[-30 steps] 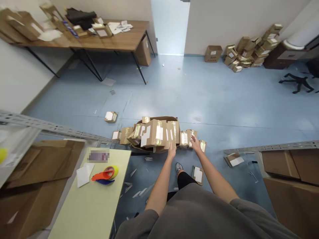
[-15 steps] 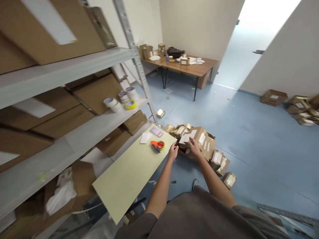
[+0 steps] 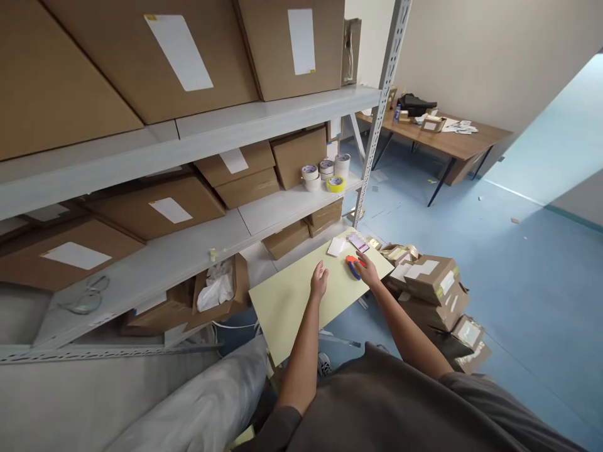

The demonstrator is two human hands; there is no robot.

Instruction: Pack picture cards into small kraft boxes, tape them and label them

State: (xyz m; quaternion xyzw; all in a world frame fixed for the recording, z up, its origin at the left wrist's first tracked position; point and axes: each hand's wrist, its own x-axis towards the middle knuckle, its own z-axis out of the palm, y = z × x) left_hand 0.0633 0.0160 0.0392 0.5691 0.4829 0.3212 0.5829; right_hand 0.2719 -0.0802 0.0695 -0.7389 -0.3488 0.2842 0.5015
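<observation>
Over the pale yellow tabletop (image 3: 287, 295), my left hand (image 3: 319, 281) hovers with thumb and fingers apart, holding nothing. My right hand (image 3: 368, 271) is at the right end of the tabletop, fingers spread beside an orange and blue tape dispenser (image 3: 351, 266) and partly covering it. Whether the fingers touch the dispenser I cannot tell. Just beyond lie a phone (image 3: 358, 242), its screen blurred, and small white papers (image 3: 336, 247).
Metal shelving (image 3: 282, 223) with large cartons (image 3: 301, 50) runs along the left. Tape rolls (image 3: 335, 183) stand at its end. Taped cardboard boxes (image 3: 431, 279) pile on the floor at right. A wooden table (image 3: 452, 141) stands behind. A grey plastic-wrapped bundle (image 3: 202, 402) is at lower left.
My view has swung left toward the shelving. My hands have moved from the box pile to above the tabletop, the right one now at the tape dispenser.
</observation>
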